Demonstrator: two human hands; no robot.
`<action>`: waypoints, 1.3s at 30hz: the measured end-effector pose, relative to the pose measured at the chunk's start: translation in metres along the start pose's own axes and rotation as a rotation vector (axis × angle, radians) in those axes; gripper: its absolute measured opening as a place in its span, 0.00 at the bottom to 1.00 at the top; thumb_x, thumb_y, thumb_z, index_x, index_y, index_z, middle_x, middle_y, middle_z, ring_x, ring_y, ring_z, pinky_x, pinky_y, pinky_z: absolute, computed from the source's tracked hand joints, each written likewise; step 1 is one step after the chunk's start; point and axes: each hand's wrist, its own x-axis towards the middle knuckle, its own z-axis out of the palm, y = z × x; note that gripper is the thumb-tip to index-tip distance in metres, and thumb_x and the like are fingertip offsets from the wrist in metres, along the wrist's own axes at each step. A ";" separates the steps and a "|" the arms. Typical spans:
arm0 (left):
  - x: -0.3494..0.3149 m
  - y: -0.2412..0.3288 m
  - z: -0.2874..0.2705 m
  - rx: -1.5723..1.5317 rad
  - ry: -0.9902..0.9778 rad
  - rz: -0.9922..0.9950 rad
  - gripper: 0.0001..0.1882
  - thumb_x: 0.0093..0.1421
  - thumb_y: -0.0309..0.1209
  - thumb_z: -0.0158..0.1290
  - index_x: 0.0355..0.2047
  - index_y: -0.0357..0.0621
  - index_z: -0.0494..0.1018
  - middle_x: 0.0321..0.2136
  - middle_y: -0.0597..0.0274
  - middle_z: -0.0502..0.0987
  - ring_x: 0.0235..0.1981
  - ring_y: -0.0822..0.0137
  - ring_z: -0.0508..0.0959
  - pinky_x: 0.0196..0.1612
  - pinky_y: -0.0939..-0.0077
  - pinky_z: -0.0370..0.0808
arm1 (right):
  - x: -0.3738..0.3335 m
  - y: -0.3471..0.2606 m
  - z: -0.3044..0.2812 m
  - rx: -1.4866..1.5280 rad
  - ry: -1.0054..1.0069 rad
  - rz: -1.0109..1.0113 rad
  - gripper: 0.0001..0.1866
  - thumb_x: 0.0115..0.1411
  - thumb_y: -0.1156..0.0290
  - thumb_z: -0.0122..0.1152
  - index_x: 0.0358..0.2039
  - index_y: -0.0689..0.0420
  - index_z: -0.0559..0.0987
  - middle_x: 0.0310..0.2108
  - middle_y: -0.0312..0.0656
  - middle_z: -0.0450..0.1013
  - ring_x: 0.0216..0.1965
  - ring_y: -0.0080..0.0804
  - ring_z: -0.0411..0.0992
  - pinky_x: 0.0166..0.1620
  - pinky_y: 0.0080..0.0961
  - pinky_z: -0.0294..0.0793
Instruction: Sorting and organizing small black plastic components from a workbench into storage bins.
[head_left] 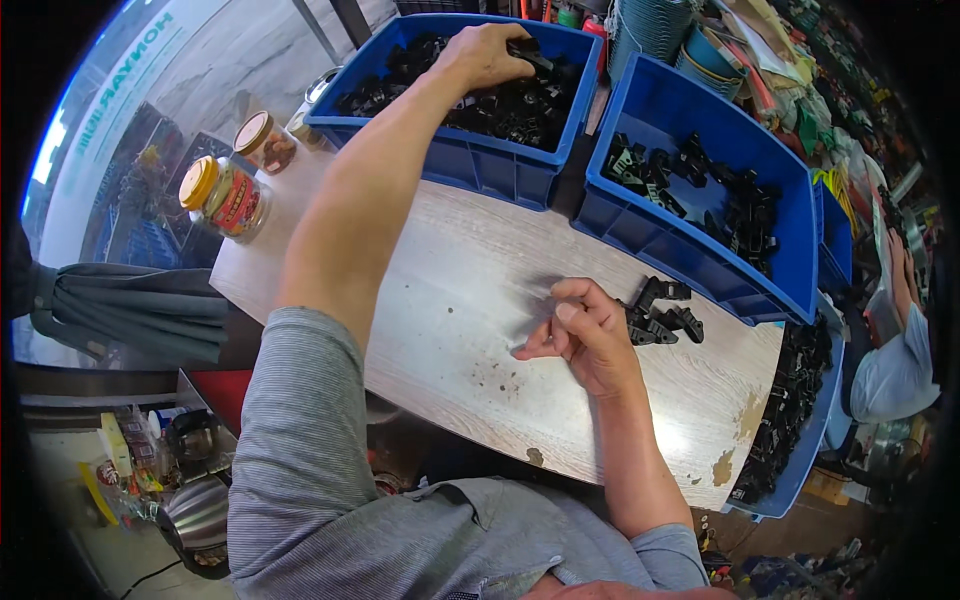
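one black part [534,54], likely light and stiff, sits pinched in your left hand [485,57]; grasp its edges; your right hand [594,340] curls empty.

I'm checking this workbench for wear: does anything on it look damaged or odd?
Yes. The pale tabletop has irregular brown patches near its right end, where the surface looks worn away. Dark specks also mark it near the right hand; whether dirt or chips, I can't tell.

The worn pale table [450,265] carries lidded jars [236,207], black parts [654,329] and, seemingly, two blue bins [493,174].
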 end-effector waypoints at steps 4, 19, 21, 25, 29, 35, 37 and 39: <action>-0.012 -0.013 -0.019 -0.054 0.151 0.029 0.31 0.47 0.48 0.64 0.52 0.51 0.78 0.43 0.51 0.83 0.46 0.49 0.82 0.55 0.61 0.76 | 0.000 0.001 0.004 0.007 -0.030 0.004 0.15 0.64 0.71 0.59 0.50 0.60 0.73 0.19 0.39 0.70 0.31 0.44 0.80 0.42 0.61 0.82; -0.153 0.049 -0.085 -0.254 0.437 -0.080 0.23 0.51 0.36 0.65 0.49 0.47 0.78 0.38 0.52 0.83 0.41 0.60 0.83 0.46 0.72 0.78 | 0.002 0.000 0.003 0.019 -0.013 0.013 0.15 0.64 0.72 0.59 0.50 0.59 0.72 0.17 0.40 0.67 0.30 0.46 0.79 0.40 0.63 0.82; -0.174 0.049 -0.079 -0.299 0.524 -0.064 0.24 0.52 0.30 0.67 0.50 0.42 0.77 0.39 0.58 0.83 0.40 0.69 0.81 0.48 0.76 0.76 | 0.002 -0.002 0.003 0.015 -0.004 0.008 0.15 0.64 0.72 0.58 0.50 0.59 0.72 0.17 0.40 0.67 0.30 0.46 0.78 0.40 0.63 0.82; -0.216 0.047 -0.040 -0.227 0.487 -0.123 0.23 0.49 0.30 0.67 0.46 0.43 0.77 0.36 0.50 0.80 0.36 0.53 0.82 0.41 0.67 0.79 | 0.003 -0.002 0.003 0.002 0.000 0.005 0.15 0.64 0.71 0.58 0.50 0.59 0.72 0.17 0.41 0.67 0.30 0.47 0.78 0.41 0.63 0.82; -0.242 0.046 -0.005 0.012 0.317 -0.190 0.22 0.48 0.33 0.65 0.46 0.50 0.79 0.40 0.52 0.79 0.44 0.49 0.78 0.47 0.62 0.77 | 0.002 -0.002 0.005 -0.014 -0.001 0.000 0.15 0.64 0.72 0.57 0.51 0.59 0.72 0.18 0.41 0.68 0.29 0.46 0.78 0.40 0.63 0.82; -0.246 0.050 0.017 0.130 0.236 -0.143 0.27 0.47 0.39 0.66 0.50 0.56 0.78 0.56 0.50 0.71 0.60 0.43 0.67 0.54 0.41 0.70 | 0.002 -0.002 0.005 -0.037 0.005 0.008 0.15 0.65 0.71 0.56 0.51 0.59 0.71 0.18 0.41 0.67 0.29 0.44 0.78 0.41 0.62 0.82; -0.246 0.050 0.017 0.060 0.212 -0.164 0.30 0.46 0.41 0.67 0.52 0.56 0.77 0.60 0.49 0.67 0.64 0.41 0.63 0.55 0.32 0.66 | 0.002 -0.002 0.005 -0.039 0.003 0.007 0.15 0.65 0.71 0.56 0.51 0.59 0.71 0.18 0.41 0.67 0.30 0.44 0.78 0.41 0.62 0.82; -0.249 0.053 0.013 0.105 0.263 -0.131 0.31 0.46 0.42 0.68 0.53 0.56 0.76 0.61 0.47 0.66 0.64 0.41 0.62 0.55 0.31 0.65 | 0.001 -0.002 0.006 -0.050 0.000 0.006 0.15 0.65 0.70 0.57 0.51 0.59 0.71 0.18 0.40 0.67 0.30 0.44 0.78 0.41 0.62 0.82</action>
